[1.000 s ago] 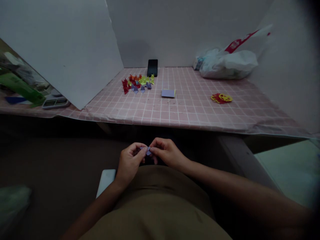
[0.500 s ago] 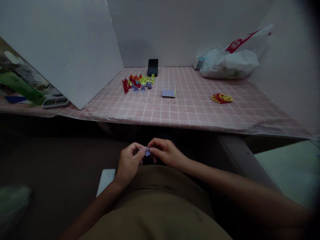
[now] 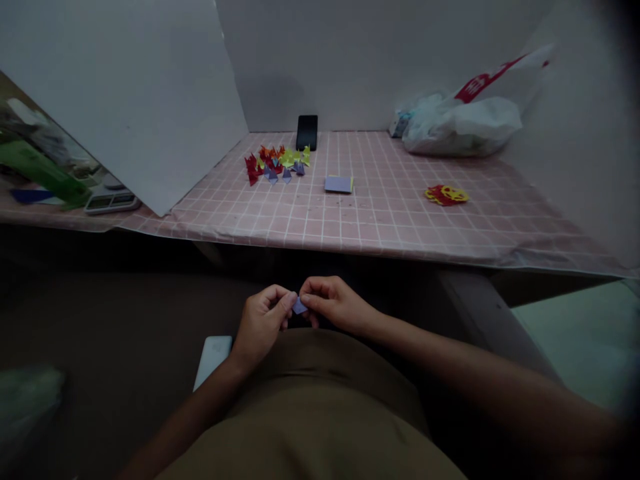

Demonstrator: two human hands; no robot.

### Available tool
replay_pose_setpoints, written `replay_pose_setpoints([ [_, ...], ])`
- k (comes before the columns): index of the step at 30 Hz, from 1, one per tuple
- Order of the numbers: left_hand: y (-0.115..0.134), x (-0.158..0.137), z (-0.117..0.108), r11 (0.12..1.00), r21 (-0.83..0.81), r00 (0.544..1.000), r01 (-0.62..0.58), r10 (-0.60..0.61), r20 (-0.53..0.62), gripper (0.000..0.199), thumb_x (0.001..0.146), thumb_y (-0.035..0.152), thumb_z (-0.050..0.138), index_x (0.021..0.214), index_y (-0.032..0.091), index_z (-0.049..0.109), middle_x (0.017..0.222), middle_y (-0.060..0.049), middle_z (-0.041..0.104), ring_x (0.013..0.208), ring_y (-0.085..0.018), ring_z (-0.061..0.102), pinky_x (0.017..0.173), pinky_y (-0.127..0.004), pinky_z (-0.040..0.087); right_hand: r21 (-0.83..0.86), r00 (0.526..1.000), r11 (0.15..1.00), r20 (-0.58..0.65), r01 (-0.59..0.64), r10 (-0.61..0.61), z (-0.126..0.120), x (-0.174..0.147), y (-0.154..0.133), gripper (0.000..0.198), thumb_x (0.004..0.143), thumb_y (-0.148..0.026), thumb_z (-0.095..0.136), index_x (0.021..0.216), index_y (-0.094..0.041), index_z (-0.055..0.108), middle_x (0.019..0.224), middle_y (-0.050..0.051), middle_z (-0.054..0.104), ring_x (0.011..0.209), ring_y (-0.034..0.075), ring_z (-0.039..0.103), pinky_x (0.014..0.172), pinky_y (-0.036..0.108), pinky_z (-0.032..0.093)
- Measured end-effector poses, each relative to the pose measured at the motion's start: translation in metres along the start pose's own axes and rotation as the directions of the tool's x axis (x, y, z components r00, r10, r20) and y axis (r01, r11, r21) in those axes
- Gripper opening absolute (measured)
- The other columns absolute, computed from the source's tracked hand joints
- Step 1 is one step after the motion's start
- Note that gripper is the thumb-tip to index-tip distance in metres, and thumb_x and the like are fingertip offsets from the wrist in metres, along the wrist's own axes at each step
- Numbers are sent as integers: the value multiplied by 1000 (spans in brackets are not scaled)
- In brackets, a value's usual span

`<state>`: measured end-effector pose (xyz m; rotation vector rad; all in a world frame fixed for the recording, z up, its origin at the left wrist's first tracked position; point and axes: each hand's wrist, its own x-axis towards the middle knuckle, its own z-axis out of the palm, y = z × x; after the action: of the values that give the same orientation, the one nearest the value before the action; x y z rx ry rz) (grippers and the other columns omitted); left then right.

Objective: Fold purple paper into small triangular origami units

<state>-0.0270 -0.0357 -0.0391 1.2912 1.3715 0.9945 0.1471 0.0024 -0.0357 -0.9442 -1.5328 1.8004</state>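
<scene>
Above my lap, a small piece of folded purple paper is pinched between both hands. My left hand grips its left side between thumb and fingers. On the other side, the thumb and fingertips of my right hand close on its right edge. Parts of the paper are hidden behind the fingertips. On the table beyond, a cluster of small folded paper figures in red, orange, yellow and purple stands at the back left. Near it lies a stack of square paper sheets, purple on top with yellow showing below.
A pink checked cloth covers the table. A black phone leans upright at the back. Right of it are a white plastic bag and a red and yellow bundle. A kitchen scale sits left, past a white panel.
The purple paper has turned slightly between my fingertips, and more of its face shows. Both hands keep their pinch and have shifted slightly right in view.
</scene>
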Motion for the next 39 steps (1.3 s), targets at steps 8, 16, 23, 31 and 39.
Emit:
replay_pose_setpoints([
  [8,-2,4,5,973,-230,999,-27,22,-27,22,80,32,70,94,16,66,67,2,65,56,-10,57,56,-22,47,107,988,993,-151,50,-34,3,2,7,15,82,-27,64,73,-17,57,61,-4,61,46,9,56,48,22,40],
  [16,-8,4,10,940,-339,999,-27,13,-44,25,77,28,75,96,15,65,80,-3,72,66,-11,64,64,-24,52,207,975,970,-206,127,-84,7,3,11,25,79,-35,72,72,-17,56,64,-3,64,50,9,59,50,22,46],
  [23,-6,3,8,951,-306,996,-52,26,-89,23,75,28,73,93,16,64,79,0,67,68,-12,62,66,-25,52,207,988,975,-149,78,-48,7,1,11,26,75,-35,76,71,-17,58,67,-1,65,53,10,59,54,24,46],
  [31,-5,1,7,959,-267,992,-90,64,-105,18,76,25,72,89,17,63,77,1,64,66,-11,59,63,-23,49,171,995,985,-102,35,-17,6,1,12,26,79,-37,72,71,-16,61,64,-1,63,51,9,56,52,23,44],
  [39,-6,2,7,950,-302,992,-75,41,-117,21,75,28,73,88,16,62,73,2,63,62,-10,58,61,-22,49,203,994,978,-109,51,-29,7,1,14,28,79,-38,73,70,-15,61,65,0,64,51,9,56,51,22,44],
])
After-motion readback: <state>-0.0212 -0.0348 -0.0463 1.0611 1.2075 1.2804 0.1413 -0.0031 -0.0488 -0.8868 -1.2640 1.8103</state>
